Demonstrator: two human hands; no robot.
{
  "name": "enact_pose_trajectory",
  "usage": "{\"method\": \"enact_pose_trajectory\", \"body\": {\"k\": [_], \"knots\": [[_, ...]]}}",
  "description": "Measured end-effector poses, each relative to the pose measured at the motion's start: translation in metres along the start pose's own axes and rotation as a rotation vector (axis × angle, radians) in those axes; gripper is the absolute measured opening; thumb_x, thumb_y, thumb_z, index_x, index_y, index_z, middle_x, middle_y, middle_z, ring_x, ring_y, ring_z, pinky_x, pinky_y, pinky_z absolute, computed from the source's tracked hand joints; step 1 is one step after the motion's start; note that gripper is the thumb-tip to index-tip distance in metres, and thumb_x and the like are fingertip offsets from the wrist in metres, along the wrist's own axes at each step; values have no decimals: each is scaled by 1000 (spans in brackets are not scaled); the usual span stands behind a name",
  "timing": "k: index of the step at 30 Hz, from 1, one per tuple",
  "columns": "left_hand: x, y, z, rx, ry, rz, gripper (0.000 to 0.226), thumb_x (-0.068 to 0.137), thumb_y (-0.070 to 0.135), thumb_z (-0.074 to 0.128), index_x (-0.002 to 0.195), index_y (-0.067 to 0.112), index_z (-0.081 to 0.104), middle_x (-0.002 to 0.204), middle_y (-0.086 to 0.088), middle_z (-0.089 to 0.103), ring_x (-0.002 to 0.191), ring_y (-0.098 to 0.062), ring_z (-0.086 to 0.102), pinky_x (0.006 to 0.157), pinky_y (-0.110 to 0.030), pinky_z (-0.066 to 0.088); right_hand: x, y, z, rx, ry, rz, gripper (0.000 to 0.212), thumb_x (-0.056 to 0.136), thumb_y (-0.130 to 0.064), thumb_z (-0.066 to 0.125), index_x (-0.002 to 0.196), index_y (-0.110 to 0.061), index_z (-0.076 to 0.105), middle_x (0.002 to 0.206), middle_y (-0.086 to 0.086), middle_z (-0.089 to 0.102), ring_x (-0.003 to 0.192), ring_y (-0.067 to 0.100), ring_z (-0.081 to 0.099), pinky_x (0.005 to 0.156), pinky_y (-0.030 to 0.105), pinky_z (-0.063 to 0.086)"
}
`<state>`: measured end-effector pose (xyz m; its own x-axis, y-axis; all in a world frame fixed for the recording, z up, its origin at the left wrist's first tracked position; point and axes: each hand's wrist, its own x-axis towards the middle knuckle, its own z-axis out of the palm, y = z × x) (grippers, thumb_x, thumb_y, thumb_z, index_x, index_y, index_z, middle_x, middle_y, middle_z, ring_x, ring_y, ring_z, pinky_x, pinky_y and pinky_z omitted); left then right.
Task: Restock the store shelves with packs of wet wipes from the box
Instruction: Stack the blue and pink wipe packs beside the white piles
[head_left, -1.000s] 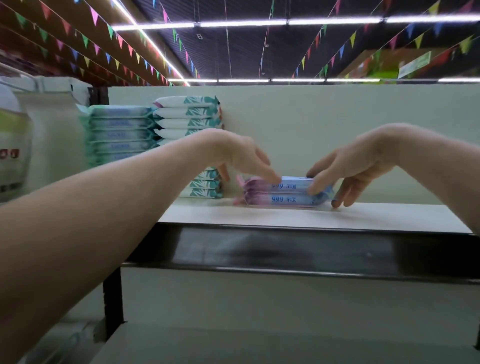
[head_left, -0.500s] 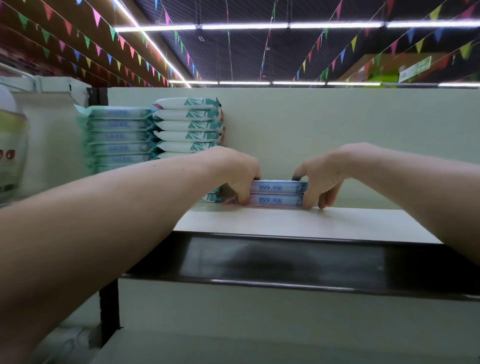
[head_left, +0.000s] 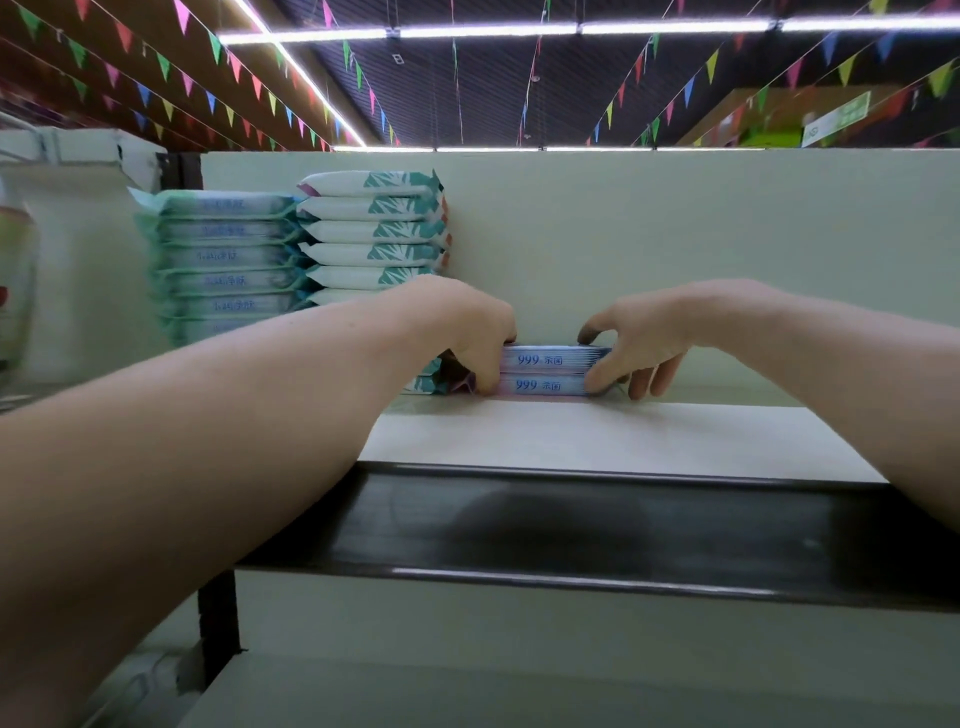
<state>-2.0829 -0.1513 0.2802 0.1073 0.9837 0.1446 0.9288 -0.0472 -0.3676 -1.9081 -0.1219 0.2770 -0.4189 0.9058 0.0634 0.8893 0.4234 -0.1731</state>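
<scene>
Two blue and pink wet wipe packs (head_left: 543, 372) marked "999" lie stacked on the top shelf (head_left: 597, 439), against the pale back panel. My left hand (head_left: 470, 332) clasps the stack's left end, fingers curled around it. My right hand (head_left: 641, 340) grips the right end, thumb on top and fingers down the side. The stack sits right beside a tall pile of white and teal packs (head_left: 374, 234). The box is out of sight.
Further left stands a pile of mint-green wipe packs (head_left: 223, 260). A black price rail (head_left: 571, 535) runs along the shelf's front edge. Bare shelf surface stretches to the right of my hands. A pale bottle (head_left: 15, 270) is at the far left.
My hands have closed in on the two-pack stack's ends and slid it left, up against the white and teal pile. My fingers went from spread to curled around it.
</scene>
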Motion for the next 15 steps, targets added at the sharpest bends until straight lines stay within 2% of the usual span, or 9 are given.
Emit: {"method": "enact_pose_trajectory", "body": {"k": [2,5,7,11,15], "knots": [[0,-2,-3,-37,20,-12,50,81,36,67,127,15,59,109,-6,67,99,-28,63,86,-37,53,0,2,-4,34,49,-10,56,87,-27,67,137,-19,44,98,12,69,77,20,72,69,32,60],[0,-2,-6,-69,52,29,30,86,26,58,109,11,70,97,-8,72,87,-26,66,77,-34,53,-1,4,-4,13,108,-32,35,88,-22,64,121,-14,59,95,12,70,76,20,71,65,30,60],[0,0,-7,-59,57,39,25,85,23,58,102,12,72,88,-8,73,84,-27,68,72,-33,54,-1,3,-3,-16,120,-43,26,87,-20,63,112,-12,63,88,10,71,69,17,69,65,29,60],[1,-1,-4,-60,92,31,25,81,22,59,99,14,73,81,-7,72,76,-26,65,68,-31,53,-1,0,-3,-54,149,-50,22,87,-21,63,107,-13,64,69,3,68,57,11,65,63,27,59],[4,-2,-1,-75,93,28,28,78,28,61,99,15,73,85,-7,73,79,-26,68,70,-34,55,-1,-1,-1,-24,127,-31,27,84,-26,68,107,-14,61,77,6,69,68,16,70,63,29,60]]}}
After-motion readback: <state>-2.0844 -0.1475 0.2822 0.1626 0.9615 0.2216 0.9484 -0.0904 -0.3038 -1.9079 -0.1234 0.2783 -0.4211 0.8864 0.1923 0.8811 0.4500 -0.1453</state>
